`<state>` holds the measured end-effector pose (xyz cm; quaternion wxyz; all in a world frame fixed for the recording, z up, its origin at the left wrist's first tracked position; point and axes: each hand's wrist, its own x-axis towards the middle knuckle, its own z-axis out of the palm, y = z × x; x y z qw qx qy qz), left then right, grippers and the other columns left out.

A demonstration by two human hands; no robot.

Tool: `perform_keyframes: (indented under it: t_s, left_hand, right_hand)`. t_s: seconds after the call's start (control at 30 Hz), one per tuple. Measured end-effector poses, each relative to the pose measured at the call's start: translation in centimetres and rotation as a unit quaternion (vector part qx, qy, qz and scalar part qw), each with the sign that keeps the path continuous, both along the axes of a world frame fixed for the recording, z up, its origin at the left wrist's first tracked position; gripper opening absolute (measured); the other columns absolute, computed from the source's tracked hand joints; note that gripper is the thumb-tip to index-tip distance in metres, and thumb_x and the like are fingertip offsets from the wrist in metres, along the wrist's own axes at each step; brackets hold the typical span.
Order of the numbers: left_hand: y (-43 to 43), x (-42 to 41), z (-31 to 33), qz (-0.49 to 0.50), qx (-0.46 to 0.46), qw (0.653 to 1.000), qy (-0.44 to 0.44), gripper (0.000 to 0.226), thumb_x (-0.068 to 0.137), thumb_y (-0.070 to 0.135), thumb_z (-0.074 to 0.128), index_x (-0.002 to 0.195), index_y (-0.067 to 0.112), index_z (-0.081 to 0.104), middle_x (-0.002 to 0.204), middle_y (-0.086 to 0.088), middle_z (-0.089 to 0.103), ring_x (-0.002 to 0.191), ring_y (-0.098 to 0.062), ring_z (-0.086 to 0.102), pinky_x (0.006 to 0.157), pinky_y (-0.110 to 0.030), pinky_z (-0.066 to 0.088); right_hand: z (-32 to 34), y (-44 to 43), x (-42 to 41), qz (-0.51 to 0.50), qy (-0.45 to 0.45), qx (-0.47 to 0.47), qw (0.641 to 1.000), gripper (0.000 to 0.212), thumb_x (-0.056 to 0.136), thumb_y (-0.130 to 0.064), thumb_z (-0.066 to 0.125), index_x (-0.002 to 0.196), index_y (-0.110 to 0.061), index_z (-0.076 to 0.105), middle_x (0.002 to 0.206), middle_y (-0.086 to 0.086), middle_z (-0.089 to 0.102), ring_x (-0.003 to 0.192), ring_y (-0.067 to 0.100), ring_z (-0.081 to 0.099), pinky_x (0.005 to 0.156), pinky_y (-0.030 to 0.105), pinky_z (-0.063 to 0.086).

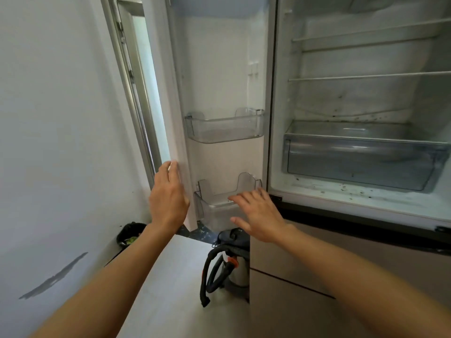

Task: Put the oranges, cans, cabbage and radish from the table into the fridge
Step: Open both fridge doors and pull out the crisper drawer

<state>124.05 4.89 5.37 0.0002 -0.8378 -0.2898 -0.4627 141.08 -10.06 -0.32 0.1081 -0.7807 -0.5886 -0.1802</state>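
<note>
The fridge point(346, 106) stands open in front of me, its white inside bare, with two glass shelves and a clear drawer point(361, 162) at the bottom. The open door point(219, 69) swings to the left and carries two clear bins point(224, 128). My left hand point(168, 201) rests flat against the door's outer edge, fingers pointing up. My right hand point(258, 215) hovers with fingers spread in front of the lower door bin point(217, 211), holding nothing. No oranges, cans, cabbage, radish or table are in view.
A white wall point(61, 118) runs close on the left. A vacuum cleaner with a black hose point(224, 267) stands on the floor beside the fridge's lower drawers point(317, 276). A black bin bag point(130, 234) sits by the wall. A doorway point(139, 69) shows behind the door.
</note>
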Motion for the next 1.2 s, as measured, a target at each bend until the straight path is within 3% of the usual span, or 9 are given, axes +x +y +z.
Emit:
perform_keyframes:
  t_s: [0.07, 0.17, 0.37, 0.47, 0.73, 0.87, 1.0, 1.07, 1.2]
  left_hand:
    - [-0.1, -0.2, 0.9, -0.001, 0.08, 0.997, -0.014, 0.048, 0.078, -0.006, 0.061, 0.125, 0.0, 0.053, 0.12, -0.024, 0.054, 0.103, -0.039, 0.055, 0.072, -0.046, 0.054]
    - [-1.7, 1.0, 2.0, -0.076, 0.193, 0.978, -0.003, 0.029, 0.083, 0.004, 0.055, 0.112, 0.002, 0.06, 0.102, -0.02, 0.06, 0.088, -0.032, 0.057, 0.069, -0.041, 0.052]
    - [-7.3, 9.1, 2.3, -0.24, 0.165, 0.952, 0.099, 0.018, 0.083, 0.01, 0.062, 0.1, 0.007, 0.063, 0.091, -0.009, 0.061, 0.078, -0.024, 0.058, 0.065, -0.037, 0.052]
    - [-9.9, 14.7, 2.1, -0.28, 0.159, 0.937, 0.138, 0.015, 0.084, 0.013, 0.059, 0.098, 0.008, 0.061, 0.092, -0.009, 0.059, 0.08, -0.027, 0.056, 0.066, -0.041, 0.052]
    - [-11.8, 33.2, 2.6, -0.251, 0.106, 0.943, 0.193, 0.032, 0.088, 0.012, 0.05, 0.119, 0.007, 0.053, 0.114, -0.011, 0.052, 0.102, -0.031, 0.049, 0.082, -0.041, 0.044]
    - [-11.6, 42.4, 2.4, -0.204, 0.104, 0.946, 0.23, 0.041, 0.083, 0.013, 0.053, 0.124, 0.009, 0.05, 0.123, -0.015, 0.05, 0.115, -0.035, 0.044, 0.088, -0.041, 0.036]
    - [-10.8, 48.7, 0.8, -0.164, 0.089, 0.946, 0.264, 0.058, 0.082, 0.015, 0.054, 0.138, 0.012, 0.04, 0.135, -0.016, 0.045, 0.127, -0.034, 0.038, 0.103, -0.044, 0.03]
    - [-10.4, 50.6, -0.3, -0.148, 0.088, 0.954, 0.247, 0.059, 0.08, 0.012, 0.055, 0.137, 0.01, 0.043, 0.135, -0.019, 0.048, 0.129, -0.037, 0.039, 0.108, -0.05, 0.027]
    - [-10.0, 52.3, -1.2, -0.143, 0.102, 0.968, 0.179, 0.042, 0.078, 0.004, 0.059, 0.12, 0.006, 0.057, 0.118, -0.024, 0.06, 0.117, -0.042, 0.051, 0.1, -0.055, 0.036]
  right_hand:
    - [0.3, -0.3, 0.5, 0.026, 0.023, 0.014, 0.999, 0.06, 0.092, -0.057, 0.042, 0.144, -0.029, 0.03, 0.147, -0.003, 0.036, 0.137, 0.017, 0.029, 0.119, 0.042, 0.009]
    - [0.8, -2.0, 2.3, 0.026, 0.033, 0.085, 0.996, 0.056, 0.091, -0.054, 0.044, 0.138, -0.023, 0.044, 0.142, 0.002, 0.045, 0.133, 0.019, 0.038, 0.114, 0.042, 0.028]
    - [2.4, -7.5, 10.2, -0.127, 0.043, 0.09, 0.987, 0.045, 0.093, -0.037, 0.053, 0.134, -0.018, 0.05, 0.133, 0.003, 0.051, 0.123, 0.021, 0.045, 0.099, 0.036, 0.037]
    - [3.8, -10.6, 14.8, -0.196, 0.031, 0.096, 0.975, 0.043, 0.093, -0.035, 0.053, 0.131, -0.016, 0.051, 0.129, 0.004, 0.053, 0.119, 0.023, 0.047, 0.094, 0.037, 0.041]
    - [7.7, -17.2, 29.5, -0.333, -0.007, 0.088, 0.939, 0.049, 0.088, -0.029, 0.061, 0.132, -0.011, 0.048, 0.128, 0.013, 0.05, 0.118, 0.033, 0.045, 0.091, 0.042, 0.039]
    - [8.1, -19.1, 37.0, -0.362, -0.039, 0.057, 0.929, 0.053, 0.081, -0.021, 0.062, 0.131, -0.01, 0.048, 0.128, 0.016, 0.05, 0.118, 0.035, 0.045, 0.091, 0.044, 0.039]
    - [6.6, -19.7, 42.3, -0.37, -0.04, 0.027, 0.928, 0.055, 0.079, -0.025, 0.062, 0.131, -0.014, 0.048, 0.126, 0.011, 0.052, 0.119, 0.031, 0.046, 0.096, 0.041, 0.033]
    - [5.2, -19.7, 43.8, -0.364, -0.065, 0.065, 0.927, 0.05, 0.073, -0.021, 0.065, 0.122, -0.012, 0.057, 0.117, 0.011, 0.06, 0.109, 0.031, 0.053, 0.093, 0.041, 0.033]
    - [4.6, -19.2, 44.7, -0.342, -0.081, 0.138, 0.926, 0.052, 0.07, -0.011, 0.068, 0.122, -0.012, 0.061, 0.114, 0.01, 0.065, 0.105, 0.029, 0.058, 0.091, 0.042, 0.037]
